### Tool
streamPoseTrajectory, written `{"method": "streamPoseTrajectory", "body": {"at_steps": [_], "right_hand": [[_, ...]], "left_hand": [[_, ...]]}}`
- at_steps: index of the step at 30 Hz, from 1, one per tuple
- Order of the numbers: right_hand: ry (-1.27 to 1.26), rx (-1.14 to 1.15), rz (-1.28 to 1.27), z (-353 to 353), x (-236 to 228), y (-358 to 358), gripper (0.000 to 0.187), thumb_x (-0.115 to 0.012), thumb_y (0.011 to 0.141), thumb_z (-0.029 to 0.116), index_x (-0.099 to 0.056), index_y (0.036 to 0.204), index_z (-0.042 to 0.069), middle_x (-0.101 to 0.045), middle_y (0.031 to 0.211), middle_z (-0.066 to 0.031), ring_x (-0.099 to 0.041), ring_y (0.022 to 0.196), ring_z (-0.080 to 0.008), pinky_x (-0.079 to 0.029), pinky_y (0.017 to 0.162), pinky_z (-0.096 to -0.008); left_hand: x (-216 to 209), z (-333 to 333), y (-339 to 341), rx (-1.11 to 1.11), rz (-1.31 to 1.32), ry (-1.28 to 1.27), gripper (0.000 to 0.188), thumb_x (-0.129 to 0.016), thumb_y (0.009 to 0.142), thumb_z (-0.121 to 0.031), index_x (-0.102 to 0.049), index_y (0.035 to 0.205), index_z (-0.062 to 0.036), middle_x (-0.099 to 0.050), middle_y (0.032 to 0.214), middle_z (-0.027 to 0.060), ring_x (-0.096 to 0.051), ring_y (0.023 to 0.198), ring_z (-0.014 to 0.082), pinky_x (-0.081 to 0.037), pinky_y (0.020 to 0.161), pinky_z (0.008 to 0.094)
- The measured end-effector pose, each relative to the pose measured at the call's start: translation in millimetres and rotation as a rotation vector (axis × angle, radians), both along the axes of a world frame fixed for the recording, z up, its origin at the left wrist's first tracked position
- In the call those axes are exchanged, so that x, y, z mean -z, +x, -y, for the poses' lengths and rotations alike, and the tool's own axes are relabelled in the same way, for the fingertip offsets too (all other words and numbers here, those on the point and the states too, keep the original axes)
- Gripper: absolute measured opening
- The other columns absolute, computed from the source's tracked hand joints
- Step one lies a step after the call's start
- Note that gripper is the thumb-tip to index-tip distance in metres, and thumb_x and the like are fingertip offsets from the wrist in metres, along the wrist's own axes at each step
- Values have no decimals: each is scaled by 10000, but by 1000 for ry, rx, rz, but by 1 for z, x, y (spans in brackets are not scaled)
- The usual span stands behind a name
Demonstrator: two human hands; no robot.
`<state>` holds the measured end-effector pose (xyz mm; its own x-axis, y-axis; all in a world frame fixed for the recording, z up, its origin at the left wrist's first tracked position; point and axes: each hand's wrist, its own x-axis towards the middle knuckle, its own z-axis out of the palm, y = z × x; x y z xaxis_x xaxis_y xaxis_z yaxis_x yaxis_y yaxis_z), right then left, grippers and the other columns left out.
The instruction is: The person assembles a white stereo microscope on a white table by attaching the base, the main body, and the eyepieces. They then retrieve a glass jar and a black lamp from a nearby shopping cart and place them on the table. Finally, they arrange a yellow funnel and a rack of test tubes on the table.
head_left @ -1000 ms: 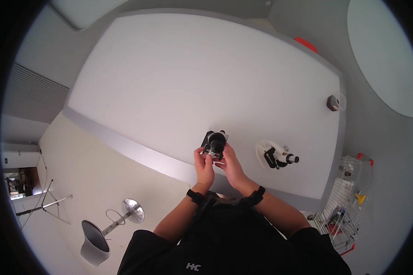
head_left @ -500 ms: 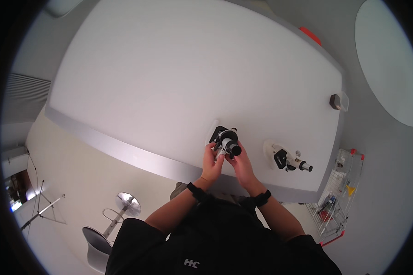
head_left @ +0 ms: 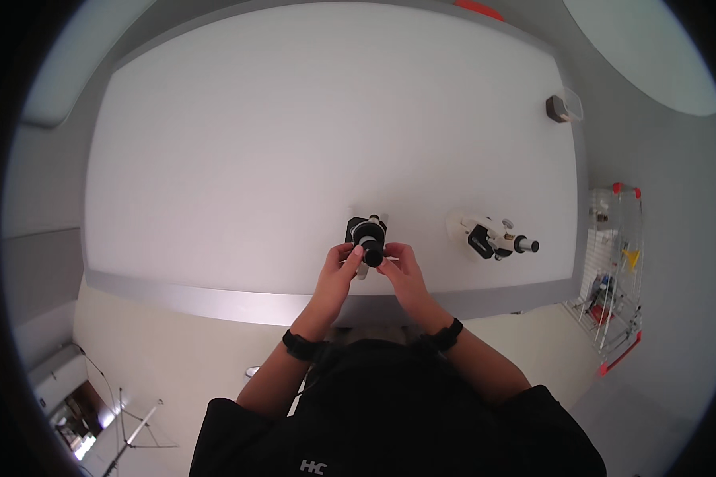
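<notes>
Your black-and-white microscope with a round black eyepiece stands on the large white table with a grey border, close to the edge nearest you. Its eyepiece tube tilts toward you, and part of its pale foot shows between your hands. Your left hand is on the microscope's left side, drawn narrow, with the thumb against the tube and the fingers curled in beside it. Your right hand is on its right side, also narrow, the fingertips closing in at the tube. So you hold the microscope between both hands, though you cannot tell from here exactly which parts lie under the hidden fingertips.

On the near side of the microscope, you wear a black band on your left wrist, another on your right wrist, and a black short-sleeved shirt.

To the right of the microscope, well apart from it, you have a second, white-and-black microscope, its silver-and-black eyepiece pointing rightward. Far beyond the microscope and to its right, a small dark block sits beside a clear plastic piece.

Farthest right of the microscope, off the table, is a wire cart with red corners carrying a yellow item. Far to the microscope's left, on your side, stands a thin-legged metal stand.
</notes>
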<state>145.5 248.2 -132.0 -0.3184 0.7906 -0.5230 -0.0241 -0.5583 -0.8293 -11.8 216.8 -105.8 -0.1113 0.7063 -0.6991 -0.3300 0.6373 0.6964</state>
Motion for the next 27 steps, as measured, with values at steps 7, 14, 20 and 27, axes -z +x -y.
{"method": "streamPoseTrajectory", "body": {"at_steps": [7, 14, 20, 27], "right_hand": [[1, 77, -24, 3, 0, -4, 492, -672, 894, 264, -423, 1201, -28, -559, 1071, -98, -555, 936, -122, -463, 805, -269], [-38, 56, 25, 1, 1, -1, 479, -688, 880, 302, -494, 1136, -53, -611, 964, -93, -583, 903, -137, -473, 797, -269], [-130, -39, 56, -4, -8, 4, 457, -615, 933, 306, -483, 1155, -71, -596, 1017, -128, -634, 876, -175, -520, 822, -303], [-358, -259, 110, -9, -7, 14, 592, -575, 905, 518, -522, 1082, -44, -597, 914, -112, -639, 743, -188, -520, 704, -285]], "left_hand": [[-9, -2, 1, 6, 57, -34, 559, -467, 977, -465, -410, 1323, -29, -505, 1252, 73, -482, 1173, 187, -368, 1009, 393], [-5, 0, -1, 22, 112, -42, 602, -455, 968, -521, -424, 1312, -28, -499, 1256, 76, -459, 1203, 189, -349, 1024, 410], [-5, 0, -2, 49, 103, -106, 625, -467, 936, -588, -468, 1235, -39, -508, 1123, 43, -466, 1131, 160, -348, 1004, 391], [3, 3, -13, 193, 95, -205, 984, -500, 813, -748, -379, 1282, 108, -432, 1257, 204, -412, 1209, 263, -353, 1014, 447]]}}
